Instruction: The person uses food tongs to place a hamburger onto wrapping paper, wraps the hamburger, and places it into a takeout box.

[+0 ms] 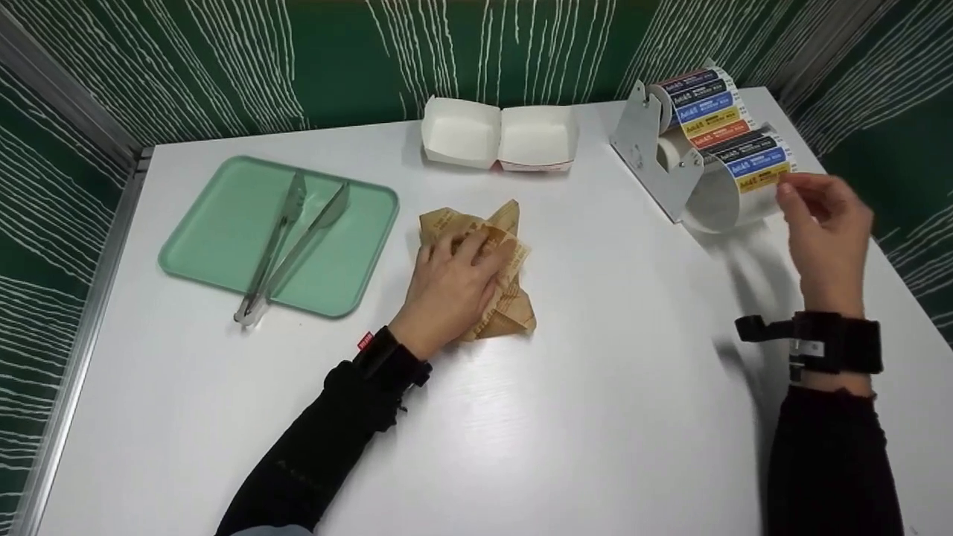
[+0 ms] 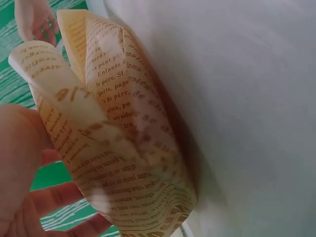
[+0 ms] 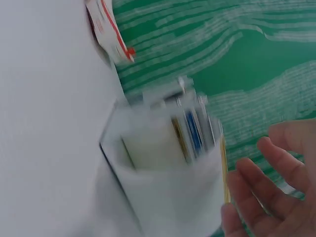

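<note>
A brown paper-wrapped bundle [image 1: 514, 305], printed with text, lies in the middle of the table. My left hand [image 1: 450, 286] spreads over it; in the left wrist view its fingers [image 2: 54, 195] extend along the paper. What is inside the wrapping is hidden. At the right, my right hand [image 1: 830, 238] reaches the front of a label dispenser [image 1: 648, 141], thumb and forefinger close to the yellow label [image 1: 759, 179] on a curling label strip [image 1: 763, 205]. The right wrist view shows its fingers [image 3: 256, 182] relaxed and apart, beside the blurred strip.
A white open takeout box [image 1: 536, 138] stands behind the bundle near the back edge. To the left, metal tongs [image 1: 279, 246] lie across a green tray [image 1: 216, 223], handle end past its front rim. A green wall [image 1: 335, 59] with white streaks borders the table.
</note>
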### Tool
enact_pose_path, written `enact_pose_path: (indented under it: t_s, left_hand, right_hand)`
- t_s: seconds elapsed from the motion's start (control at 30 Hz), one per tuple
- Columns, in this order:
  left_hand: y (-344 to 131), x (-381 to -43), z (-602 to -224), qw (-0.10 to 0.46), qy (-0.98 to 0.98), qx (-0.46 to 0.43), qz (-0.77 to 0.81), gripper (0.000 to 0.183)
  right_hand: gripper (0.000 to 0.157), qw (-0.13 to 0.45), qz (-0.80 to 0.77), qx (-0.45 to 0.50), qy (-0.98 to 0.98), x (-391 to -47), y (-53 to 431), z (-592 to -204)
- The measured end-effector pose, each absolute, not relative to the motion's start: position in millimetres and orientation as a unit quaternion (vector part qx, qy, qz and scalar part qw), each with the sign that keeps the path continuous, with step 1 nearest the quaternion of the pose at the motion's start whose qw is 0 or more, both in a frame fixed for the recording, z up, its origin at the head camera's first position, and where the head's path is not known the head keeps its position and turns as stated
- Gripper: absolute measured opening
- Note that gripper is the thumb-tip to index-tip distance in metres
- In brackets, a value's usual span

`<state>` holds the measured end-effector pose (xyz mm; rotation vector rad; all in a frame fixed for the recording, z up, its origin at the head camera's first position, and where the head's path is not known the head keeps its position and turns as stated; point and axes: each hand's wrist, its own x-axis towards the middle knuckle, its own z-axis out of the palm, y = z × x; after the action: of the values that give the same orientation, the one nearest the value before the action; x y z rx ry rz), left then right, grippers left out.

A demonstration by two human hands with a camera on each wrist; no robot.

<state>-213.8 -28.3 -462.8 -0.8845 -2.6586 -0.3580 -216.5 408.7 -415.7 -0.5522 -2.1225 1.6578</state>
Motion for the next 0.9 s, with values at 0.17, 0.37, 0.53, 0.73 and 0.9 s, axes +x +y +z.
enact_pose_path:
  t_s: [0.17, 0.37, 0.53, 0.73, 0.9]
  left_hand:
    - [-29.8, -214.3, -465.5, 0.165, -0.924, -0.321, -0.127, 0.032]
    - [-32.5, -215.6, -465.5, 0.153, -0.925, -0.321, -0.132, 0.032]
    - [-34.2, -217.3, -466.0, 0.157, -0.923, -0.326, -0.128, 0.033]
    - [-35.0, -219.5, -466.4, 0.155, -0.922, -0.329, -0.137, 0.032]
    - [-35.2, -220.9, -466.7, 0.153, -0.919, -0.331, -0.150, 0.032]
  right_hand:
    - [0.037, 0.213, 0.531, -0.280, -0.771, -219.0, 427.7, -419.7]
    - [0.052, 0.157, 0.613, -0.257, -0.730, -225.6, 438.9, -426.4]
    - [0.048, 0.168, 0.674, -0.227, -0.683, -232.8, 442.2, -430.3]
    - [0.045, 0.160, 0.657, -0.233, -0.699, -239.4, 441.4, -435.4]
    - [0.042, 0.161, 0.680, -0.239, -0.674, -242.7, 437.8, -435.4]
